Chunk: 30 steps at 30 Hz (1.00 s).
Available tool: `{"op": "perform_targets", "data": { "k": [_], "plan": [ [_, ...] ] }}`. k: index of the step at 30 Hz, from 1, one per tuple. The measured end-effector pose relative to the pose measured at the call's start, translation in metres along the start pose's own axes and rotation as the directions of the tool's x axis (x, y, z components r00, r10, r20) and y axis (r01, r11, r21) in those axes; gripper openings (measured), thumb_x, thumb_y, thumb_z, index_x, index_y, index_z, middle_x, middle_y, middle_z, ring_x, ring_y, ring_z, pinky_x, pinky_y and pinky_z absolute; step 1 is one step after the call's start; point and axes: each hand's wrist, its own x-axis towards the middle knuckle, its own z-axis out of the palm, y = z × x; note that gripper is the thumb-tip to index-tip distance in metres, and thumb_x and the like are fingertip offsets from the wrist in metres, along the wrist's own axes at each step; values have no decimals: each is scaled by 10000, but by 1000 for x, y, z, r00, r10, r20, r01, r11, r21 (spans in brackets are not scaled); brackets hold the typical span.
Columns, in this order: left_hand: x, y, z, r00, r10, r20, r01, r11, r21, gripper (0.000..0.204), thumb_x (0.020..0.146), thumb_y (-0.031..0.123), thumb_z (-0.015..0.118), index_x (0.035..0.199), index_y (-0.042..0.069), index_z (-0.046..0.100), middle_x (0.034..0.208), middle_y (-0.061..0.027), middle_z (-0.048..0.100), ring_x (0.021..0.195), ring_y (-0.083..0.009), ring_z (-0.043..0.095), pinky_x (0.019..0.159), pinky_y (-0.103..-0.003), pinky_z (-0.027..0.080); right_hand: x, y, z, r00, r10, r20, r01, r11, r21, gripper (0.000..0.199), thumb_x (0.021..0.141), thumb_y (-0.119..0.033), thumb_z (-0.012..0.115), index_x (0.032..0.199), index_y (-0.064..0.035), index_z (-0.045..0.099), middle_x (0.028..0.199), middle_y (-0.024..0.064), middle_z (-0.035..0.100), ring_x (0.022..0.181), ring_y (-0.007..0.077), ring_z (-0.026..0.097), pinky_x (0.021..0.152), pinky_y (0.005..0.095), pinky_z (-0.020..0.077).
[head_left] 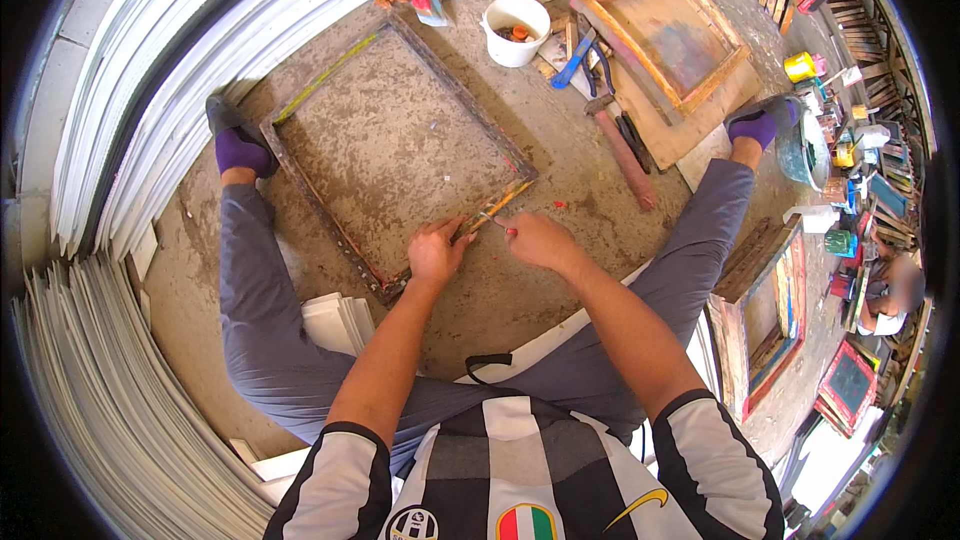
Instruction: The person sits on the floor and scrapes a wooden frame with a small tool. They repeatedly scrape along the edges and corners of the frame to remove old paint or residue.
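Note:
A large, worn wooden frame (455, 95) with paint-stained edges lies on the concrete floor between my legs. My left hand (435, 252) is closed on its near side, fingers wrapped over the wood. Just to the right, my right hand (543, 242) is closed round a small tool whose red end shows at the fingers. A thin, light-coloured piece reaches from there toward the frame's near bar; the tool's kind cannot be made out. No mesh is visible across the frame's opening, and floor shows through it.
Beyond the frame stands a white bucket (515, 30) with small things inside. Right of it lie blue-handled pliers (574, 60), a hammer (622, 155) and a smaller meshed frame (665, 35). Stacked white sheets (110, 390) line the left. Paint pots and a person (885, 305) are far right.

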Motion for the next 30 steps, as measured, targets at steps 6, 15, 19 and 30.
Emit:
{"op": "perform_targets", "data": {
  "k": [6, 15, 19, 30],
  "plan": [
    [1, 6, -7, 999, -19, 50, 17, 999, 29, 400, 821, 347, 807, 1164, 145, 766, 1083, -97, 741, 1012, -318, 688, 897, -444, 543, -9, -2, -1, 998, -44, -34, 39, 989, -143, 477, 896, -144, 545, 1360, -182, 646, 963, 229, 707, 908, 418, 695, 802, 534, 555],
    [8, 12, -15, 992, -49, 113, 42, 997, 63, 421, 814, 372, 800, 1162, 139, 755, 1053, -94, 729, 1020, -323, 682, 884, -438, 548, -19, 22, 29, 981, 4, -195, 29, 985, 168, 461, 951, -184, 584, 1411, -173, 597, 995, 248, 696, 924, 426, 678, 807, 524, 524],
    [13, 14, -14, 998, 57, 38, -61, 993, 105, 480, 795, 375, 813, 1172, 89, 728, 1050, -107, 726, 1023, -334, 679, 873, -446, 551, -28, 26, 39, 956, 114, -271, -36, 960, 278, 491, 932, -175, 587, 1423, -165, 585, 964, 199, 715, 922, 399, 688, 809, 514, 532],
    [38, 48, 13, 994, -39, 104, 34, 998, 47, 429, 838, 272, 795, 1229, 117, 708, 1084, -135, 714, 1022, -340, 687, 855, -448, 567, -24, 38, 59, 936, 98, -337, 2, 959, 284, 493, 950, -170, 606, 1440, -159, 565, 981, 242, 708, 910, 434, 682, 811, 519, 533]
  ]
}}
